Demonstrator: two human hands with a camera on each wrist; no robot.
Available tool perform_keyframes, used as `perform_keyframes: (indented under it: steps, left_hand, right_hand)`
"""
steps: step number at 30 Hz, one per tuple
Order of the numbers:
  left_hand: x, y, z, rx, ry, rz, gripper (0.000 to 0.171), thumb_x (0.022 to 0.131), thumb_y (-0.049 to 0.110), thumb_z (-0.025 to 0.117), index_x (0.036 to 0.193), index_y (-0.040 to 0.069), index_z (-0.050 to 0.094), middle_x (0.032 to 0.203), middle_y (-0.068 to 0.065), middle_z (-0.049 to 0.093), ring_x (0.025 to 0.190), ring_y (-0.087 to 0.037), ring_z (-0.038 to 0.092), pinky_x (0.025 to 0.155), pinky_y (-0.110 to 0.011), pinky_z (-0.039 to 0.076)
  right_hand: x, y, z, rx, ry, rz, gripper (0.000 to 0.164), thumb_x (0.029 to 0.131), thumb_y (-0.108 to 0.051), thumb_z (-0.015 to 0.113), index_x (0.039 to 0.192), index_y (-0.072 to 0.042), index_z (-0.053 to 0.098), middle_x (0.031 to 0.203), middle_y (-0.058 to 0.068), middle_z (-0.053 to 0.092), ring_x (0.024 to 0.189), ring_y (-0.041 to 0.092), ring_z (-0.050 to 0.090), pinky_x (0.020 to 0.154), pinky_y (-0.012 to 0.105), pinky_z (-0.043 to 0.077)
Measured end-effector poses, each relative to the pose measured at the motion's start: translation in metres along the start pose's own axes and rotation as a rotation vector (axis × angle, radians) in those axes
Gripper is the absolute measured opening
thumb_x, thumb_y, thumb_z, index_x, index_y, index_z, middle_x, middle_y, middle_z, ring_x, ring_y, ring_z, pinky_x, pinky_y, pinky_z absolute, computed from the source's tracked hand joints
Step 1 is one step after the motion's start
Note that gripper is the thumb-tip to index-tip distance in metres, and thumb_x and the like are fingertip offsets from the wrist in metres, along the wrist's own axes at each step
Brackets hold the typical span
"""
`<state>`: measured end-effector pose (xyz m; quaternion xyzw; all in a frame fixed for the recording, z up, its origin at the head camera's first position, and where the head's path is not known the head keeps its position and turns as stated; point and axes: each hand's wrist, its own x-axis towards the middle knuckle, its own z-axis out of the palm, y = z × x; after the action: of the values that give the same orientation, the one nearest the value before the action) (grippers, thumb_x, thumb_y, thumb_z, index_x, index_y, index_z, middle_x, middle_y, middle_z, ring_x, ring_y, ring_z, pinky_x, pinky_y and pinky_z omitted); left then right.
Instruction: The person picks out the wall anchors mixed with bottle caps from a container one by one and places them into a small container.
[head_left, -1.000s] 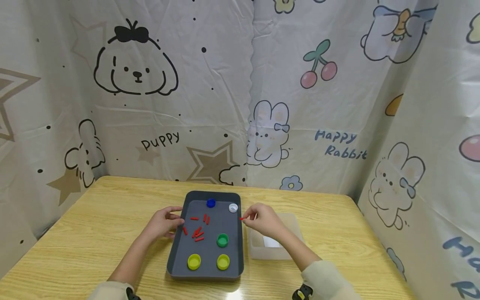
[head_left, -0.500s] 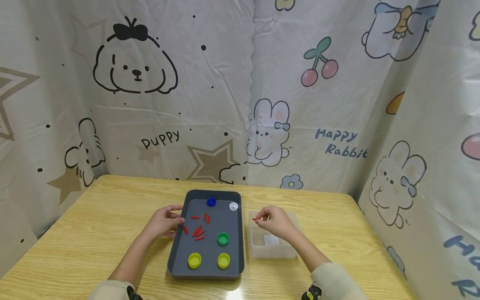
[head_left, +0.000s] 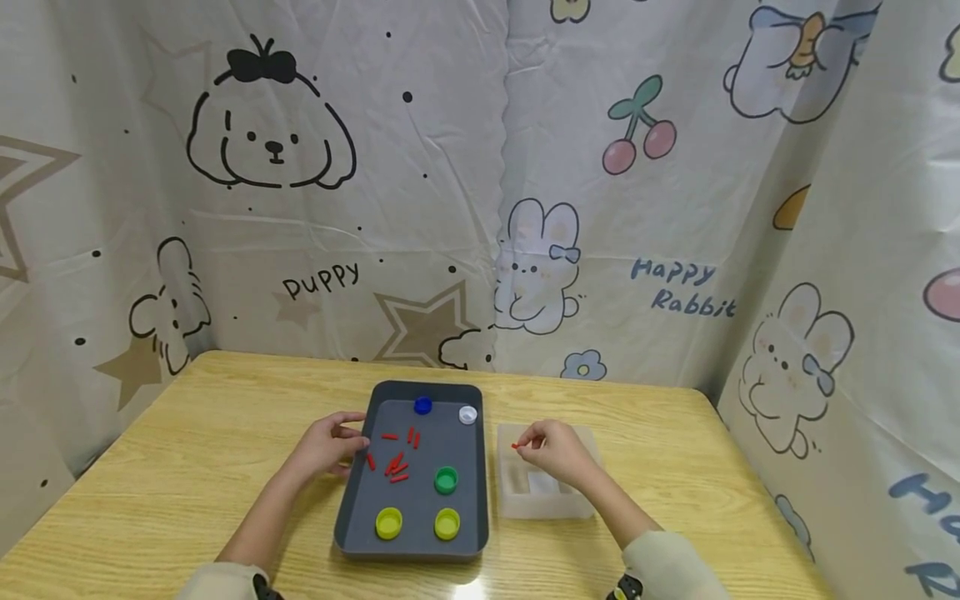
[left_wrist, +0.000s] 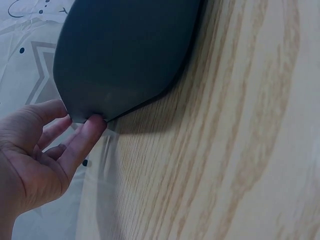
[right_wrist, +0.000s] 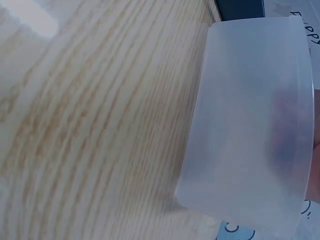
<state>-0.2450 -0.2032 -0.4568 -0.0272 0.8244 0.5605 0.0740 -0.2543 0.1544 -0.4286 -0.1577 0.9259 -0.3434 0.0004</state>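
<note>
My left hand [head_left: 324,446] grips the left side of a dark grey tray [head_left: 412,546]; in the left wrist view its thumb and fingers hold the tray's edge. Between thumb and fingertips, my right hand [head_left: 557,451] pinches a small red stick [head_left: 515,445] over a translucent plastic box [head_left: 543,507], right of the tray. Several more red sticks [head_left: 398,478] lie loose on the tray's left half. Seen from the right wrist, the box wall [right_wrist: 240,125] hides most of the right hand, and the stick is out of sight.
Round caps stand in the tray: a blue cap [head_left: 423,406], a white cap [head_left: 467,415], a green cap [head_left: 446,480] and two yellow caps [head_left: 388,523]. A white piece [head_left: 542,483] lies inside the box. Printed curtains [head_left: 420,208] hang behind the wooden table [head_left: 225,442].
My right hand has moved right with the red stick, from the tray's right edge to over the box. The left hand has stayed at the tray.
</note>
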Motion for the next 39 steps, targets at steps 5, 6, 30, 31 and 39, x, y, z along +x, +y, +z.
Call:
perform_keyframes:
  steps: [5, 6, 30, 31, 39]
  left_hand:
    - [0.0002, 0.0004, -0.0001, 0.001, 0.000, 0.003, 0.050, 0.088, 0.010, 0.063, 0.135, 0.002, 0.046, 0.112, -0.023, 0.060, 0.083, -0.018, 0.064, 0.058, -0.036, 0.056]
    - [0.0003, 0.0003, -0.0002, 0.001, 0.000, 0.003, 0.050, 0.088, 0.009, 0.063, 0.135, 0.002, 0.046, 0.112, -0.023, 0.060, 0.083, -0.018, 0.064, 0.058, -0.036, 0.056]
    - [0.0005, -0.0009, -0.0002, -0.017, -0.009, -0.002, 0.053, 0.088, 0.011, 0.064, 0.136, 0.003, 0.044, 0.116, -0.024, 0.058, 0.084, -0.018, 0.064, 0.061, -0.036, 0.057]
    - [0.0003, -0.0009, -0.0002, -0.018, -0.009, -0.002, 0.053, 0.088, 0.012, 0.064, 0.136, 0.003, 0.044, 0.116, -0.024, 0.058, 0.084, -0.018, 0.064, 0.061, -0.036, 0.057]
    - [-0.0003, -0.0016, 0.0002, -0.021, -0.011, -0.006, 0.052, 0.088, 0.011, 0.064, 0.136, 0.003, 0.045, 0.116, -0.024, 0.058, 0.085, -0.019, 0.064, 0.061, -0.036, 0.057]
  right_hand:
    - [-0.0013, 0.0020, 0.0002, 0.000, 0.000, 0.008, 0.005, 0.081, -0.009, 0.068, 0.077, -0.007, 0.069, 0.069, -0.001, 0.055, 0.064, 0.011, 0.046, 0.053, 0.021, 0.038]
    - [-0.0015, 0.0022, 0.0002, 0.000, -0.003, 0.012, 0.005, 0.081, -0.009, 0.068, 0.076, -0.007, 0.069, 0.069, -0.001, 0.054, 0.064, 0.011, 0.046, 0.053, 0.021, 0.038]
    - [-0.0051, 0.0099, 0.0046, -0.011, -0.005, -0.019, 0.008, 0.080, -0.010, 0.069, 0.077, -0.002, 0.068, 0.067, -0.001, 0.055, 0.063, 0.009, 0.045, 0.052, 0.019, 0.037]
    - [-0.0053, 0.0099, 0.0043, -0.012, -0.007, -0.017, 0.009, 0.080, -0.010, 0.069, 0.077, -0.002, 0.068, 0.067, -0.001, 0.055, 0.063, 0.009, 0.045, 0.053, 0.019, 0.037]
    - [-0.0049, 0.0032, -0.0016, -0.006, -0.018, 0.040, 0.004, 0.081, -0.010, 0.070, 0.081, -0.007, 0.068, 0.072, 0.001, 0.054, 0.066, 0.012, 0.046, 0.053, 0.022, 0.038]
